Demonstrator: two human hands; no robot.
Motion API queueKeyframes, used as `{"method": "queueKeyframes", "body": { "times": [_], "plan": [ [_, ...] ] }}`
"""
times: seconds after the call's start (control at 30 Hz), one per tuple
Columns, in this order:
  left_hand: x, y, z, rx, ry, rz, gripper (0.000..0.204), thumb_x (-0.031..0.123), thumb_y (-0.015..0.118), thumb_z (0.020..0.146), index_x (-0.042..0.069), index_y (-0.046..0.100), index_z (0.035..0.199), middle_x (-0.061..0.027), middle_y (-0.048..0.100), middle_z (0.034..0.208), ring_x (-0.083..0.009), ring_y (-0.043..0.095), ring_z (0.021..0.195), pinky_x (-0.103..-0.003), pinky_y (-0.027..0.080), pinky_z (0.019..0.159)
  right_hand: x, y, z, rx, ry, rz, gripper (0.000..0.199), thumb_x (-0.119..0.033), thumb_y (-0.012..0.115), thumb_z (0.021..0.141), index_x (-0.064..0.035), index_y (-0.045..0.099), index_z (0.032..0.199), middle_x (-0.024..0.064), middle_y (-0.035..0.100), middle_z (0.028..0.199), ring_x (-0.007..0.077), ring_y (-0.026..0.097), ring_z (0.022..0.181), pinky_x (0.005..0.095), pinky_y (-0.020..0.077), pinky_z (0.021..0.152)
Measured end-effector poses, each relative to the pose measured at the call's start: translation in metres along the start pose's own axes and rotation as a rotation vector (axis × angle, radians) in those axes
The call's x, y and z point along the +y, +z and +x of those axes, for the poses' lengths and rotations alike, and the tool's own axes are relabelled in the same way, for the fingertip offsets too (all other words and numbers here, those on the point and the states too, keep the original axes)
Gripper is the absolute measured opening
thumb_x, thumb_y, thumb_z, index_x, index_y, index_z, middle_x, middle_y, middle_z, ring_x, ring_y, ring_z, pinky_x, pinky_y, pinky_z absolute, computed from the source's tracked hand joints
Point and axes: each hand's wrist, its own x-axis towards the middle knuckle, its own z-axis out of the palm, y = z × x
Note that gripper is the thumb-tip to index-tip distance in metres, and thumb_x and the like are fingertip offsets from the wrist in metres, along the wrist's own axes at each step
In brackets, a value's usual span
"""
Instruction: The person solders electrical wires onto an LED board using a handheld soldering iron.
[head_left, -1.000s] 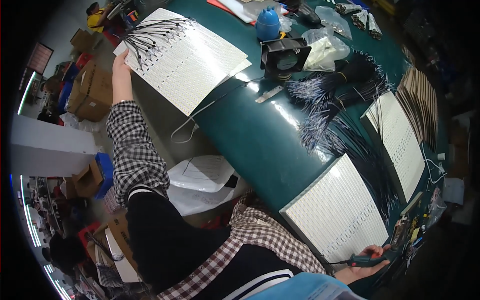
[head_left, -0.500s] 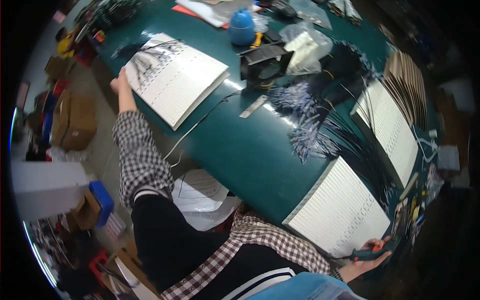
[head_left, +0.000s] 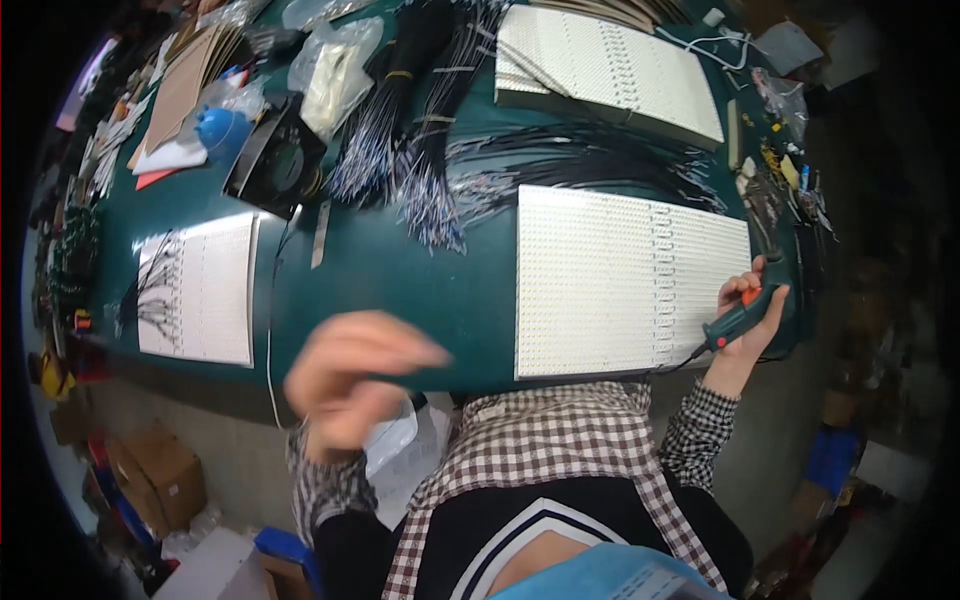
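Observation:
My right hand (head_left: 762,322) is closed around a dark green corded soldering gun (head_left: 735,326) with an orange trigger, at the right edge of a white panel (head_left: 585,285). Rows of small yellowish dots and a band of dark marks cover that panel, which lies flat at the table's near edge. Blurred by motion, my left hand (head_left: 350,375) hangs over the near table edge, left of the panel. Its thumb and fingers are apart, with nothing visible between them. Farther left, black wires fan across another white panel (head_left: 215,290).
Bundles of black wires with pale ends (head_left: 430,195) spread behind the near panel. More white panels (head_left: 610,65) are stacked at the back. A black fan-like device (head_left: 285,165), a blue round container (head_left: 222,132) and a metal ruler (head_left: 321,235) stand or lie left of the wires.
My left hand has left the edge of the wired panel and moved right, toward my body. The view has turned to the right. My right hand still grips the soldering gun.

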Motion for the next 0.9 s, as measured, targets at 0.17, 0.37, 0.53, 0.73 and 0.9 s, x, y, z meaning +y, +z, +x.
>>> {"method": "queueKeyframes", "body": {
  "times": [0.17,0.37,0.53,0.73,0.9],
  "plan": [
    [0.0,0.153,0.091,-0.574,-0.151,-1.183,0.021,0.005,0.052,0.091,-0.007,0.059,0.106,-0.017,0.062,0.102,-0.026,0.061,0.091,-0.036,0.047,0.082,-0.005,-0.018,0.0,-0.045,0.022,0.104,0.059,-0.036,0.069,0.084,0.0035,0.049,0.123,0.005,0.055,0.087,0.0152,0.053,0.084,0.0299,0.0464,0.085],
    [0.009,0.244,0.114,-0.91,-0.445,-1.75,0.042,0.011,0.056,0.093,0.004,0.044,0.133,-0.0078,0.058,0.116,-0.0124,0.056,0.103,-0.024,0.046,0.084,-0.023,-0.04,-0.012,-0.064,-0.011,0.156,0.061,-0.035,0.073,0.081,0.0011,0.048,0.123,0.0037,0.053,0.087,0.0134,0.052,0.082,0.0283,0.0471,0.084],
    [-0.009,0.293,0.124,-0.831,-0.374,-1.732,0.036,0.009,0.058,0.092,0.0,0.048,0.125,-0.0081,0.06,0.111,-0.0134,0.058,0.092,-0.024,0.046,0.079,-0.033,-0.071,-0.015,-0.017,-0.049,0.228,0.059,-0.037,0.072,0.082,-0.0001,0.049,0.121,0.0024,0.051,0.085,0.0134,0.05,0.08,0.028,0.0478,0.083],
    [-0.029,0.333,0.134,-0.653,-0.223,-1.772,0.032,0.01,0.059,0.092,-0.001,0.048,0.119,-0.0092,0.06,0.11,-0.0134,0.059,0.091,-0.023,0.046,0.075,-0.031,-0.098,-0.006,0.008,-0.066,0.288,0.06,-0.041,0.07,0.083,-0.0007,0.049,0.122,0.0017,0.05,0.084,0.0141,0.049,0.08,0.0287,0.0478,0.082],
    [-0.041,0.363,0.142,-0.7,-0.298,-1.813,0.041,0.019,0.059,0.092,-0.003,0.045,0.124,-0.0102,0.06,0.112,-0.0135,0.06,0.094,-0.023,0.047,0.075,-0.026,-0.109,-0.001,-0.013,-0.032,0.342,0.06,-0.043,0.067,0.084,-0.0016,0.047,0.123,0.0018,0.049,0.085,0.0146,0.049,0.082,0.0321,0.0492,0.082]
  ]
}}
